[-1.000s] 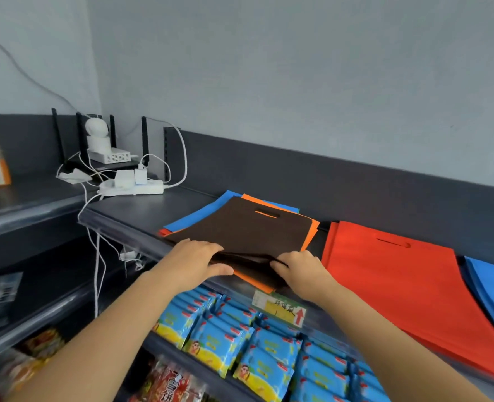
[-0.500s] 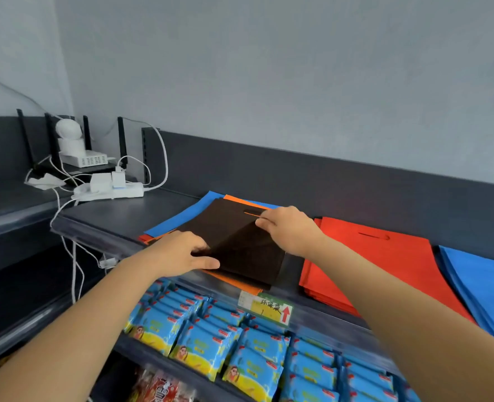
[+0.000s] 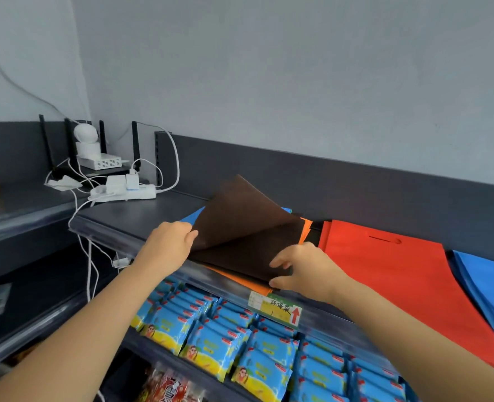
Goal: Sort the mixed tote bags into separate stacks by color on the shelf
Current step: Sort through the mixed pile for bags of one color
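A brown tote bag (image 3: pixel 240 216) tops the mixed pile on the dark shelf (image 3: pixel 141 219). My left hand (image 3: pixel 169 245) grips its left edge and lifts it, so the bag curls up off the pile. A second brown bag (image 3: pixel 245 256) lies flat beneath, and my right hand (image 3: pixel 301 268) pinches its front right corner. Under these show an orange bag (image 3: pixel 240 282) and a blue bag (image 3: pixel 192 217). To the right lie a red-orange stack (image 3: pixel 399 274) and a blue stack (image 3: pixel 489 282).
A white power strip (image 3: pixel 124 194) with plugs and cables sits at the shelf's left end, beside a router with a white camera (image 3: pixel 85 137). Blue snack packets (image 3: pixel 211 338) fill the shelf below. A yellow price tag (image 3: pixel 274 309) hangs on the front rail.
My left hand has raised the top brown bag's left edge off the pile. My right hand came back from the bag's far handle end to its front right corner.
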The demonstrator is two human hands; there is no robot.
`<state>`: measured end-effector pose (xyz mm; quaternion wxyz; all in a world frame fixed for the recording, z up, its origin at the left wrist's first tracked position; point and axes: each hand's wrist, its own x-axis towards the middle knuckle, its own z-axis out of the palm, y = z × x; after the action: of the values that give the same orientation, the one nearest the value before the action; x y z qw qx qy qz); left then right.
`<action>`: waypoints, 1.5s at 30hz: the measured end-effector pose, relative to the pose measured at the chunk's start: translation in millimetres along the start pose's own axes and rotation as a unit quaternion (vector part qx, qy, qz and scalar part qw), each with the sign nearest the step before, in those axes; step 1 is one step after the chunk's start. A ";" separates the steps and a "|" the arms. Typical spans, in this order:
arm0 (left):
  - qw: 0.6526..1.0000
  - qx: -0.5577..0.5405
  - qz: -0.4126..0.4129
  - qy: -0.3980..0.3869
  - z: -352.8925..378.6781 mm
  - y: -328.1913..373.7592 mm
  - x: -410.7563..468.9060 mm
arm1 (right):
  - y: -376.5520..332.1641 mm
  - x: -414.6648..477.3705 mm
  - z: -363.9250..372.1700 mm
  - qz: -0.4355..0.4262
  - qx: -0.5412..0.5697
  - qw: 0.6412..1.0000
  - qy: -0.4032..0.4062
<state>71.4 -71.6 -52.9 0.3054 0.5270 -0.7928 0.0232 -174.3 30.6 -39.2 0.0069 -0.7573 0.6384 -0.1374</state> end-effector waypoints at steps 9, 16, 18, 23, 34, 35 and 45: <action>0.994 0.008 0.055 -0.095 -0.6 10.2 -6.4 | 2.1 9.5 -15.3 0.021 -0.066 0.975 0.213; 0.982 0.158 0.077 -0.072 7.2 19.2 -11.5 | -7.1 23.5 -32.3 0.007 0.020 0.959 0.282; 0.992 0.114 0.034 -0.042 10.9 15.2 -10.0 | -4.9 12.9 -26.5 0.026 0.083 0.948 0.305; 0.998 0.025 -0.035 -0.052 5.3 11.0 -3.1 | -4.5 -11.2 10.6 0.012 0.006 0.999 0.029; 0.998 0.024 -0.030 -0.052 4.1 13.4 -4.2 | 7.5 -12.0 17.4 -0.053 -0.050 0.996 0.048; 0.998 0.025 -0.025 -0.053 4.7 12.8 -4.1 | 7.0 -10.5 15.0 -0.047 -0.035 0.995 0.084; 0.990 0.012 0.111 -0.085 7.4 6.8 -14.1 | -14.3 22.1 -28.9 0.021 0.109 0.955 0.275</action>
<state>65.9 -59.7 -64.2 0.2265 0.4393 -0.8691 0.0216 -163.6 16.5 -4.4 -0.0839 -0.6709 0.6128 -0.4090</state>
